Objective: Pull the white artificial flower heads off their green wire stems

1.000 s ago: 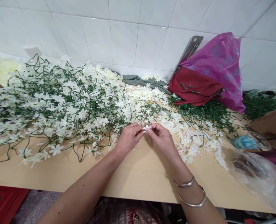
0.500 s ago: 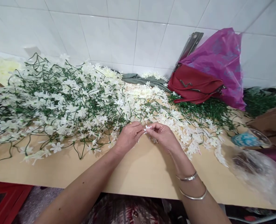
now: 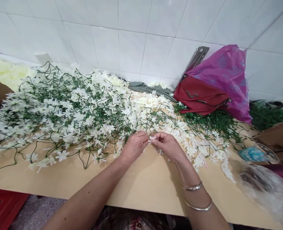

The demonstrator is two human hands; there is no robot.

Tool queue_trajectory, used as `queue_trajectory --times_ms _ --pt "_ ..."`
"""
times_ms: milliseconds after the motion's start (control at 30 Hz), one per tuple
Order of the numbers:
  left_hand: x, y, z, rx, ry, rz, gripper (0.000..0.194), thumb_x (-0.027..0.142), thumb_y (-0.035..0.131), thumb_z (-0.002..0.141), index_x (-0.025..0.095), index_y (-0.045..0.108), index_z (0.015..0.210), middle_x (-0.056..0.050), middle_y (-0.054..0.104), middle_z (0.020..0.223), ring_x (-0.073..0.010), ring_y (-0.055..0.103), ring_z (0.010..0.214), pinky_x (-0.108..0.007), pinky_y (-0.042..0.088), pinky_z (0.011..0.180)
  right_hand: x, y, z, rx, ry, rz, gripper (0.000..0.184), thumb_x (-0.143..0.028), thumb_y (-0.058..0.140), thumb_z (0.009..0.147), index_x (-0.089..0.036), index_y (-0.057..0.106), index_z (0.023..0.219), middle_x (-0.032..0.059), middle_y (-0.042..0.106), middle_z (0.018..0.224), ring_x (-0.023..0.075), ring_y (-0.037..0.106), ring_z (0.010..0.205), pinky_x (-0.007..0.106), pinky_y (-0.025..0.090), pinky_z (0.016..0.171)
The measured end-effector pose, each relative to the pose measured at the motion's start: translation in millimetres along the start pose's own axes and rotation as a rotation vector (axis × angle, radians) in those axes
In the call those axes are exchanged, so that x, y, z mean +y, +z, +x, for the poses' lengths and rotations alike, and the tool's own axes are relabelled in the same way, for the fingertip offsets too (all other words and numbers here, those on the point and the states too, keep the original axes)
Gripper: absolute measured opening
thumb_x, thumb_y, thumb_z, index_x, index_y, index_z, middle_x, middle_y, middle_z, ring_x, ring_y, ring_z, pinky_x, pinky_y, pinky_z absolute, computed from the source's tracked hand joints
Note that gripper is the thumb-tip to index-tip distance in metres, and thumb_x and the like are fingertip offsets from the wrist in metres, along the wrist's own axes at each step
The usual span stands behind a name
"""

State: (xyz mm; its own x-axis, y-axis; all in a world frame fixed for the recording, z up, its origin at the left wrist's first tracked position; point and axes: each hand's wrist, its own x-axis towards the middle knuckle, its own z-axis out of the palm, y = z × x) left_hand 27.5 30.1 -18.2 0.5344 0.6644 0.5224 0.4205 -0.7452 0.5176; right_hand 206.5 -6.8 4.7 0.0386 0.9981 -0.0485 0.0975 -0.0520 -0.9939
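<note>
A small white artificial flower sits between my two hands, above the front edge of the flower heap. My right hand pinches it between thumb and fingertips. My left hand is closed right beside it, fingertips meeting at the flower; whatever lies inside the fist is hidden. A big tangled pile of white artificial flowers on green stems spreads to the left and behind the left hand. Loose white flower heads lie around and behind my right hand.
A red bag and a purple plastic bag rest on green stems at the back right. Clear plastic and a blue-white item lie on the right. A tiled wall bounds the wooden table.
The camera view has tilted up slightly, so everything sits lower in the picture. Both hands stay together at the flower, with only small finger movement.
</note>
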Motion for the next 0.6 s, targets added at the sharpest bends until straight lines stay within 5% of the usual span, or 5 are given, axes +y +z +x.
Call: queue_trajectory --times_ms 600 --pt "4.4 -3.2 -2.7 0.014 -0.043 -0.067 0.02 0.013 0.059 0.099 0.018 0.069 0.083 -0.001 0.063 0.078 -0.0155 0.06 0.075 -0.024 0.044 0.07 7.0 1.0 -3.8 0.019 -0.026 -0.021 0.045 -0.059 0.086 0.068 -0.02 0.063 0.073 -0.0042 0.054 0.061 0.0095 0.041 0.052 0.025 0.033 0.05"
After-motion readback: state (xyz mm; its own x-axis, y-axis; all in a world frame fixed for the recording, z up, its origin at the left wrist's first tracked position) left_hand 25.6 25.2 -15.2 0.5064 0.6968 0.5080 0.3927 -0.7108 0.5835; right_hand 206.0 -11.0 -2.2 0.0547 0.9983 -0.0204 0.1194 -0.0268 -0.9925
